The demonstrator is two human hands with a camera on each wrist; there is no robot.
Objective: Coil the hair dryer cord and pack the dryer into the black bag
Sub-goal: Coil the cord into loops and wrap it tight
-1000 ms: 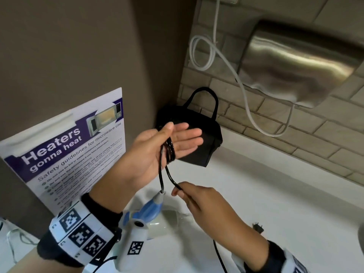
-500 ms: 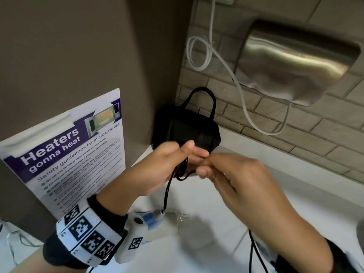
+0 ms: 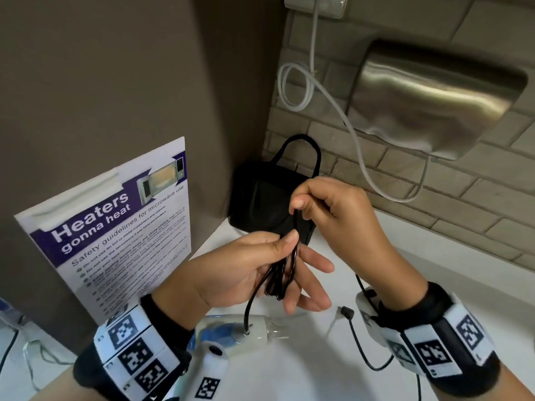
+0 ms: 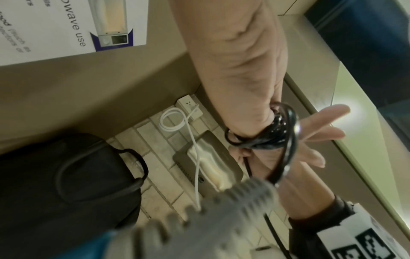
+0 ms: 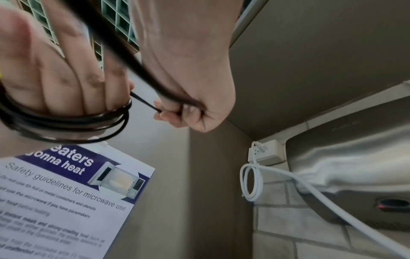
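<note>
Several loops of the black cord (image 3: 282, 273) are wound around the straight fingers of my left hand (image 3: 289, 256), and its thumb pins them there. Just above, my right hand (image 3: 307, 209) pinches a strand of the cord at the left hand's fingertips. In the right wrist view the right hand (image 5: 177, 112) pulls the cord (image 5: 146, 104) away from the loops. The white and blue hair dryer (image 3: 249, 334) lies on the counter under my left wrist. The cord's plug (image 3: 346, 312) lies beside it. The black bag (image 3: 260, 204) stands in the corner behind both hands.
A steel hand dryer (image 3: 434, 102) hangs on the brick wall at the right, with a looped white cable (image 3: 295, 91) running to a wall socket (image 3: 315, 4). A microwave safety poster (image 3: 115, 227) is taped to the brown wall at the left. The white counter (image 3: 448, 285) extends right.
My right hand came up from low near the dryer to the left hand's fingertips, bringing the cord with it. The left thumb has closed down onto the loops.
</note>
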